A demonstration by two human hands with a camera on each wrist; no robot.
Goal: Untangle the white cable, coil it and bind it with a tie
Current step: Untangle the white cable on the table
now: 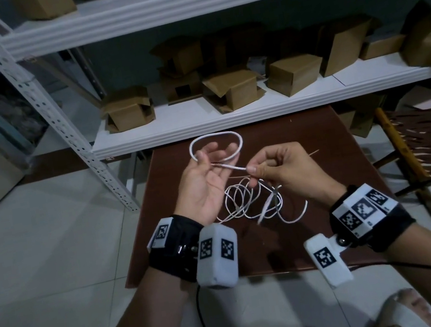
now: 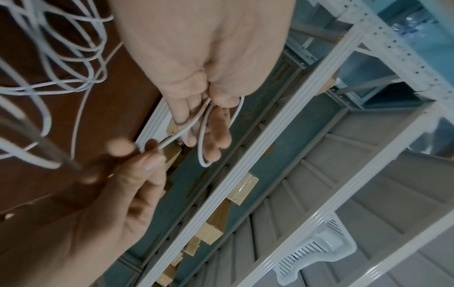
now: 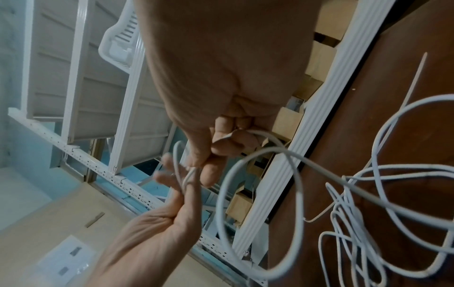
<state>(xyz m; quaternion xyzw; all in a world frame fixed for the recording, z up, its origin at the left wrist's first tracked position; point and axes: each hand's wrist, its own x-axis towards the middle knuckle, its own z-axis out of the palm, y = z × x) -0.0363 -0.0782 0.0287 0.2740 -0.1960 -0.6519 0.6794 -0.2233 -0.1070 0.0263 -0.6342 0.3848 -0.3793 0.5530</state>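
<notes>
A person stands over a dark brown wooden surface (image 1: 347, 141), both forearms reaching out above it. A thin white cable (image 1: 246, 203) lies mostly as a loose tangle of overlapping loops on the middle of the surface, directly beneath the hands.

The left hand (image 1: 206, 182) is turned palm up, fingers relaxed and nearly straight. One loop of the cable rises from it and arches over the fingertips toward the far edge of the surface; whether the thumb pins the strand against the fingers cannot be told for sure.

The right hand (image 1: 281, 169) is curled, its thumb and forefinger pinching a short straight run of the cable that stretches across to the left hand. More cable drops from this hand into the tangle.

A thin pale plastic tie (image 3: 415, 77) lies flat on the surface beyond the tangle, apart from both hands.

Behind the surface stands a white metal shelving unit (image 1: 230, 121), its shelf crowded with small brown cardboard boxes (image 1: 230, 89). A brown slatted wooden chair (image 1: 417, 146) sits just beside the surface, on the side of the right hand. The floor around the surface is pale tile (image 1: 40, 264).
</notes>
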